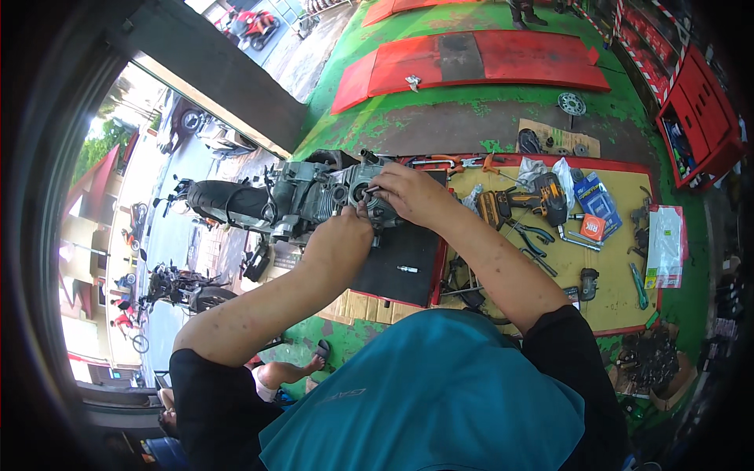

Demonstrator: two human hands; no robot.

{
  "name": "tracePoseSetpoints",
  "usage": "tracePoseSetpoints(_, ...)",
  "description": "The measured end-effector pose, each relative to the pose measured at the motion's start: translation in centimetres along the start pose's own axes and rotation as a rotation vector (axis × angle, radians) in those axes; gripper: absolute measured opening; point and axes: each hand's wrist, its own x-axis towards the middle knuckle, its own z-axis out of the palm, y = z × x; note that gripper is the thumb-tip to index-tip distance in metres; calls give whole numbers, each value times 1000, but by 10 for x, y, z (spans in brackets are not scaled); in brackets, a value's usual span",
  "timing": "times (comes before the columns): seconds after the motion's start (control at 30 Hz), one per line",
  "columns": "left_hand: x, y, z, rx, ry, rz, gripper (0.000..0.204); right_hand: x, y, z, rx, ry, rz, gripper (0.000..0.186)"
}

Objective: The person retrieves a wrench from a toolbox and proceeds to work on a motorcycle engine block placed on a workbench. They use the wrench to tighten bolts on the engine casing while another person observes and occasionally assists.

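Note:
A grey motorcycle engine (302,196) lies on the workbench in front of me, with a round opening on its right part. Both of my hands work at that opening. My right hand (407,191) comes in from the right, its fingertips pinched on a small metal piece (372,189) at the opening's rim. From below, my left hand (345,231) reaches the lower edge of the same opening, fingers closed together; what they hold, if anything, is too small to make out. My fingers partly hide the opening.
A spark plug (408,269) lies on the black mat (385,279). Right of it, the cardboard-topped bench (503,306) carries a cordless impact driver (542,202), pliers (536,233), a socket wrench (580,242) and small boxes. A wheel (236,201) stands left of the engine; a red cabinet (699,118) is far right.

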Motion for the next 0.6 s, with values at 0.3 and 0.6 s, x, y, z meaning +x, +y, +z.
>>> tracePoseSetpoints(0.3,0,-1,1,6,-17,1,79,0,-7,-3,21,-13,45,21)
tracePoseSetpoints(0.6,1,-11,-3,4,38,48,58,0,-7,0,49,15,38,23)
